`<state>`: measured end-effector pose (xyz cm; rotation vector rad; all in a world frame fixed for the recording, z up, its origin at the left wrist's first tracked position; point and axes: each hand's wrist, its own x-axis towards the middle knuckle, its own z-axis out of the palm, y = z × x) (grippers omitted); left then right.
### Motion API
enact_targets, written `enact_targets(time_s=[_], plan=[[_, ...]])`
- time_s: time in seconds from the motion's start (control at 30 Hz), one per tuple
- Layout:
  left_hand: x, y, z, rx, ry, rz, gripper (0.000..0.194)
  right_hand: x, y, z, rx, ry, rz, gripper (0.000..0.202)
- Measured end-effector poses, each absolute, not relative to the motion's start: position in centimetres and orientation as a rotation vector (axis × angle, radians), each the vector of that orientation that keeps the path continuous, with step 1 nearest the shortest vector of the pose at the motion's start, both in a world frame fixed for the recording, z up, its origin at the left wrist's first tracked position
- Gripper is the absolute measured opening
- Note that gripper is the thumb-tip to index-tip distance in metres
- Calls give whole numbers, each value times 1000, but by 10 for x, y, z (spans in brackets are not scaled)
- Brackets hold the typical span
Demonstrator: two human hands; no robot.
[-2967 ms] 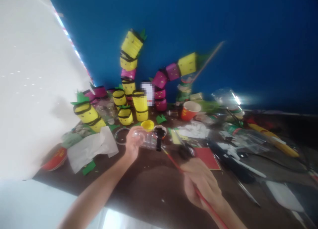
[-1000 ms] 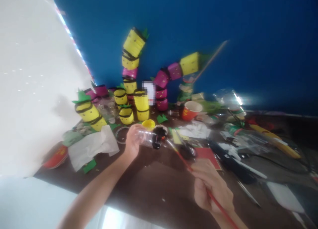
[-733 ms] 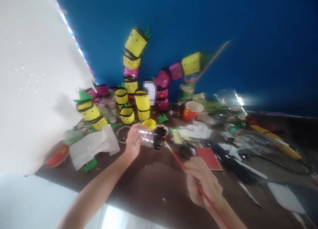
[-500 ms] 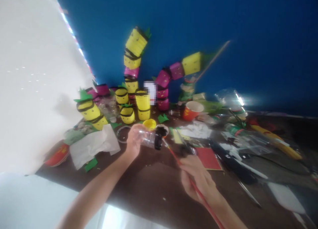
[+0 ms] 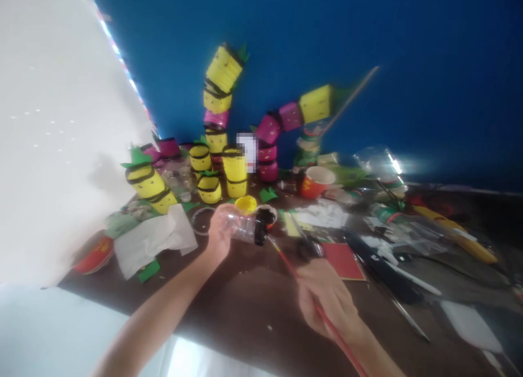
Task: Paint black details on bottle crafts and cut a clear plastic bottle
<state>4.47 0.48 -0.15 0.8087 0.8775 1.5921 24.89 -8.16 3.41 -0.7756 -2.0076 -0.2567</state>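
Observation:
My left hand (image 5: 221, 231) is closed around a clear plastic bottle piece (image 5: 244, 227), held sideways with its black-painted end toward the right. In my right hand (image 5: 324, 295) is a long red paintbrush (image 5: 286, 259), gripped along its handle. The brush tip is close to the black end; whether it touches I cannot tell. Just behind the bottle piece stand a small cup with black paint (image 5: 267, 212) and a yellow paint cup (image 5: 245, 204). A clear ring (image 5: 201, 222) lies by my left hand.
Yellow painted cups (image 5: 236, 172) and a magenta stack (image 5: 268, 153) stand at the back by the blue wall. Crumpled tissue (image 5: 327, 213), scissors (image 5: 310, 248), a red square (image 5: 344, 261) and a black tool (image 5: 384, 268) lie right. White paper (image 5: 151, 241) and a red bowl (image 5: 95, 253) are left.
The paintbrush and my right hand have shifted very slightly. My left hand keeps its hold on the bottle piece in nearly the same place.

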Motion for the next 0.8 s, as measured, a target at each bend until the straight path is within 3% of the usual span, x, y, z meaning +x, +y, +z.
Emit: enact_targets(time_s=[0.8], plan=[[46,5,1,803,885,1569,26,251,-83,25,-792,-2007,-155,13]])
